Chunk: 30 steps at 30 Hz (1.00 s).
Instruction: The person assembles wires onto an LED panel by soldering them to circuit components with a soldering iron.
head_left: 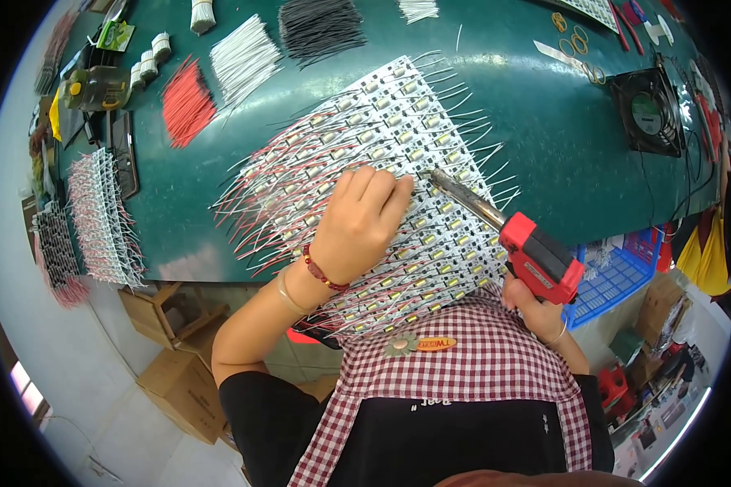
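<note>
A white panel of circuit boards [406, 122], set with rows of small yellowish components, lies on the green table and reaches over its near edge to my apron. Red, white and black wires [256, 195] fan out from its left side, and dark and white ones from its right. Over the middle of the panel, my left hand [357, 219] is closed with its fingertips pinched; whatever they hold is hidden. My right hand [532, 304] grips a red and black soldering gun [540, 256]. Its metal tip touches or hovers over the panel, just right of my left fingertips.
Bundles of red wires [188, 101], white wires [245, 58] and black wires [321, 28] lie at the back. A wired panel [104, 215] rests at the left edge. To the right stand a black fan [648, 112], rubber bands [578, 39] and a blue basket [613, 280] below the table.
</note>
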Each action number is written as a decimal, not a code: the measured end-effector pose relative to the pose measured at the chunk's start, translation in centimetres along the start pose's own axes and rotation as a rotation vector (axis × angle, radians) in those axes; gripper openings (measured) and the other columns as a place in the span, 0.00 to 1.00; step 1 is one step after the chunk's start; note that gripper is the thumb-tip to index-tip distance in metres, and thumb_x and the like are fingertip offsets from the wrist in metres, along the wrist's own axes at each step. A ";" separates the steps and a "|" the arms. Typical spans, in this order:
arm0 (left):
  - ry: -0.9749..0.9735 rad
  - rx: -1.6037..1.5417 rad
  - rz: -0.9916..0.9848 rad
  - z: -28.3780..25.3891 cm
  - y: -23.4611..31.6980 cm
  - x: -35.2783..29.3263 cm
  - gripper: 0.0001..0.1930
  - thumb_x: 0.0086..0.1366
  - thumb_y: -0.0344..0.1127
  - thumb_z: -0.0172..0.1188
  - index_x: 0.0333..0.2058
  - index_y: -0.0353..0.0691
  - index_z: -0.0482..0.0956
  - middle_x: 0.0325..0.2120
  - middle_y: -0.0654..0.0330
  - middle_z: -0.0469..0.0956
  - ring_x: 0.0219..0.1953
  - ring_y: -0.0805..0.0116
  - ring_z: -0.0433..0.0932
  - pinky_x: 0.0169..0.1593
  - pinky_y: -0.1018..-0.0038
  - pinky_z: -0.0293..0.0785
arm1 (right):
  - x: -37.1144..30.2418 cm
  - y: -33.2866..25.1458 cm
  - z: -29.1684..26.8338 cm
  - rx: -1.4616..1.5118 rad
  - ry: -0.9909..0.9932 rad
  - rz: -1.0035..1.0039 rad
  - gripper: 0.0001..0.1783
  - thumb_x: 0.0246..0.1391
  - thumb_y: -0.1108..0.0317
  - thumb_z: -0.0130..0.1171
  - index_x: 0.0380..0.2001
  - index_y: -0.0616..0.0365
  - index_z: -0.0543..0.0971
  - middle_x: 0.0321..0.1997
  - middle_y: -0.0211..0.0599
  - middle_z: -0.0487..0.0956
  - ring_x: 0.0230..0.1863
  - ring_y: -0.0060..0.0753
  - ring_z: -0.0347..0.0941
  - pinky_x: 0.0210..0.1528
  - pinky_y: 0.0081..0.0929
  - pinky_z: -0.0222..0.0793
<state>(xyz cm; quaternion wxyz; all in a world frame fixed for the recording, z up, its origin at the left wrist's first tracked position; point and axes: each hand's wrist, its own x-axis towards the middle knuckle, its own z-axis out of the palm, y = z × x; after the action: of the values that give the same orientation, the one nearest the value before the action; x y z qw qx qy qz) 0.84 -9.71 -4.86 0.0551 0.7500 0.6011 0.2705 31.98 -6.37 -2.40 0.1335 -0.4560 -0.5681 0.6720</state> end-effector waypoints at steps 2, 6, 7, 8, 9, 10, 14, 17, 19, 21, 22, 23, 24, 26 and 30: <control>0.009 -0.007 -0.031 0.1 -0.1 0.0 0.17 0.50 0.22 0.59 0.42 0.30 0.80 0.27 0.59 0.69 0.31 0.63 0.69 0.35 0.68 0.65 | -0.1 0.3 -0.1 -0.011 -0.003 0.006 0.15 0.56 0.73 0.63 0.47 0.61 0.77 0.39 0.32 0.79 0.40 0.25 0.76 0.42 0.26 0.72; 0.011 -0.026 -0.033 0.1 0.0 0.2 0.17 0.50 0.21 0.58 0.41 0.30 0.80 0.27 0.58 0.68 0.30 0.62 0.69 0.35 0.68 0.65 | -0.1 0.5 -0.2 -0.020 -0.008 0.022 0.17 0.55 0.72 0.64 0.49 0.60 0.77 0.41 0.33 0.79 0.42 0.26 0.76 0.44 0.27 0.72; 0.002 -0.027 -0.040 0.0 0.0 0.2 0.16 0.50 0.21 0.58 0.41 0.30 0.80 0.27 0.58 0.68 0.30 0.62 0.69 0.35 0.68 0.65 | -0.1 0.5 -0.2 -0.021 -0.008 0.023 0.17 0.55 0.72 0.64 0.49 0.60 0.77 0.41 0.33 0.79 0.42 0.26 0.76 0.44 0.27 0.72; -0.007 -0.028 -0.046 0.0 0.0 0.3 0.16 0.50 0.21 0.58 0.41 0.30 0.80 0.27 0.58 0.68 0.30 0.62 0.69 0.35 0.68 0.65 | -0.2 0.5 -0.3 -0.022 -0.011 0.018 0.17 0.56 0.72 0.64 0.49 0.60 0.77 0.41 0.33 0.79 0.41 0.26 0.75 0.44 0.27 0.72; -0.006 -0.028 -0.047 -0.1 0.0 0.3 0.16 0.50 0.21 0.58 0.41 0.30 0.80 0.27 0.58 0.68 0.30 0.62 0.69 0.35 0.68 0.65 | -0.2 0.5 -0.3 -0.023 -0.013 0.013 0.17 0.56 0.71 0.64 0.50 0.60 0.77 0.40 0.33 0.79 0.41 0.25 0.75 0.44 0.27 0.72; -0.004 -0.028 -0.045 0.0 0.1 0.4 0.15 0.51 0.21 0.58 0.40 0.30 0.80 0.27 0.58 0.68 0.31 0.62 0.69 0.35 0.68 0.65 | -0.2 0.5 -0.3 -0.024 -0.013 0.013 0.17 0.56 0.71 0.64 0.50 0.60 0.77 0.40 0.33 0.79 0.41 0.25 0.75 0.44 0.27 0.72; 0.005 -0.005 -0.039 0.0 0.0 0.3 0.14 0.51 0.21 0.58 0.39 0.31 0.79 0.27 0.58 0.67 0.31 0.61 0.69 0.36 0.67 0.65 | 0.0 -0.2 -0.2 0.002 -0.027 0.035 0.16 0.57 0.70 0.63 0.49 0.60 0.77 0.39 0.30 0.78 0.40 0.23 0.73 0.42 0.26 0.70; -0.021 0.053 -0.018 0.0 -0.1 0.2 0.14 0.51 0.22 0.58 0.39 0.32 0.78 0.28 0.58 0.68 0.32 0.61 0.69 0.37 0.68 0.65 | 0.0 -0.4 -0.2 0.013 -0.025 0.035 0.16 0.58 0.69 0.63 0.49 0.60 0.76 0.40 0.29 0.77 0.40 0.22 0.73 0.42 0.26 0.70; -0.036 0.078 -0.007 -0.2 0.0 0.2 0.14 0.51 0.23 0.58 0.39 0.32 0.79 0.28 0.58 0.68 0.32 0.61 0.69 0.37 0.68 0.66 | -0.1 -0.3 -0.3 0.030 -0.038 0.044 0.16 0.58 0.69 0.63 0.49 0.60 0.76 0.40 0.29 0.77 0.40 0.22 0.73 0.42 0.26 0.70; -0.053 0.106 0.003 -0.3 0.0 0.2 0.14 0.51 0.24 0.58 0.38 0.32 0.79 0.29 0.58 0.69 0.32 0.61 0.69 0.37 0.68 0.66 | -0.2 0.3 -0.5 0.037 -0.052 0.057 0.18 0.58 0.69 0.64 0.50 0.60 0.76 0.40 0.30 0.77 0.41 0.22 0.73 0.43 0.27 0.70; -0.042 0.108 0.012 -0.3 0.0 0.2 0.14 0.51 0.24 0.58 0.39 0.32 0.79 0.29 0.58 0.69 0.32 0.61 0.69 0.37 0.68 0.66 | -0.2 0.5 -0.6 0.037 -0.051 0.057 0.18 0.58 0.69 0.64 0.50 0.60 0.76 0.40 0.30 0.77 0.41 0.22 0.73 0.43 0.27 0.70; -0.031 0.109 0.021 -0.3 0.0 0.2 0.14 0.51 0.24 0.58 0.39 0.32 0.79 0.29 0.58 0.69 0.32 0.62 0.69 0.37 0.68 0.66 | -0.3 0.8 -0.6 0.015 -0.050 0.031 0.18 0.58 0.68 0.64 0.51 0.59 0.76 0.41 0.30 0.78 0.42 0.22 0.73 0.44 0.27 0.71; -0.031 0.109 0.022 -0.3 0.0 0.2 0.14 0.51 0.24 0.58 0.39 0.32 0.79 0.29 0.58 0.69 0.32 0.62 0.69 0.37 0.68 0.66 | -0.3 0.9 -0.6 -0.008 -0.049 0.005 0.19 0.57 0.68 0.64 0.51 0.59 0.76 0.41 0.30 0.78 0.42 0.23 0.74 0.44 0.27 0.71; -0.027 0.065 0.018 -0.3 0.0 0.3 0.15 0.50 0.24 0.58 0.39 0.31 0.79 0.29 0.58 0.69 0.32 0.61 0.69 0.36 0.68 0.66 | -0.3 0.8 -0.5 -0.006 -0.031 0.015 0.19 0.57 0.68 0.64 0.51 0.59 0.76 0.42 0.30 0.78 0.42 0.22 0.74 0.44 0.27 0.71; -0.018 0.051 0.017 0.1 0.0 0.2 0.15 0.50 0.24 0.58 0.39 0.31 0.79 0.29 0.59 0.69 0.32 0.61 0.69 0.36 0.68 0.66 | 0.4 0.2 0.4 -0.123 -0.001 -0.162 0.09 0.62 0.72 0.55 0.42 0.65 0.72 0.23 0.32 0.73 0.21 0.21 0.68 0.26 0.22 0.67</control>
<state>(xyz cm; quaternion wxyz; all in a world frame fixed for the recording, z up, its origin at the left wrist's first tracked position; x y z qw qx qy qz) 0.88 -9.53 -4.86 0.0392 0.7587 0.6008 0.2488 31.49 -6.37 -2.77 0.1589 -0.4154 -0.6436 0.6229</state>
